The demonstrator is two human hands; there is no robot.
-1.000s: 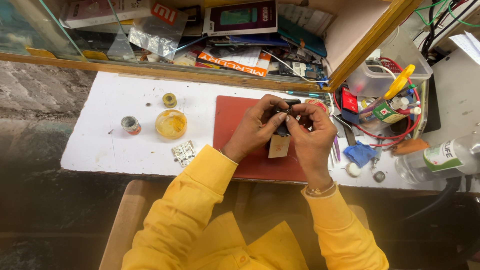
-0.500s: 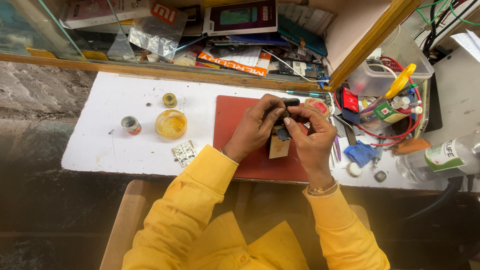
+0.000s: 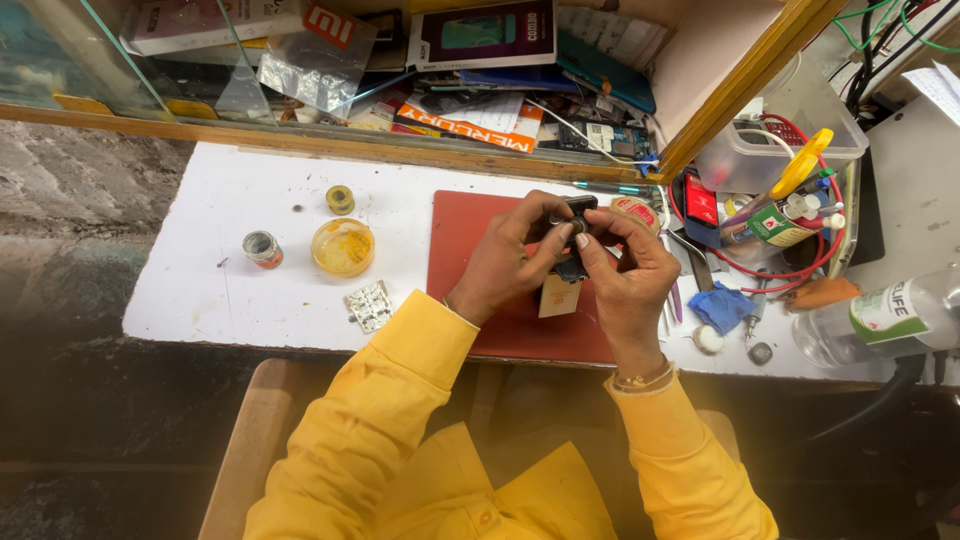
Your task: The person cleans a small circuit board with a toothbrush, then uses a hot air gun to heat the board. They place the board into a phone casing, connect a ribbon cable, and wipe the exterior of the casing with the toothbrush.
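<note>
- Black gadget (image 3: 577,212) held over red mat (image 3: 470,250), pinched by both hands.
- Left hand (image 3: 510,255) fingers clamped on it; right hand (image 3: 625,265) fingers clamped too.
- Tan tag (image 3: 559,296) hangs below it.
- Yellow dish (image 3: 343,247), small tin (image 3: 262,248) farther left.
- Cluttered shelf (image 3: 400,150) behind.

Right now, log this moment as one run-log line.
hands: left hand and right hand both grip small black device | where: over red mat | nearby: yellow round dish, small circuit board
</note>
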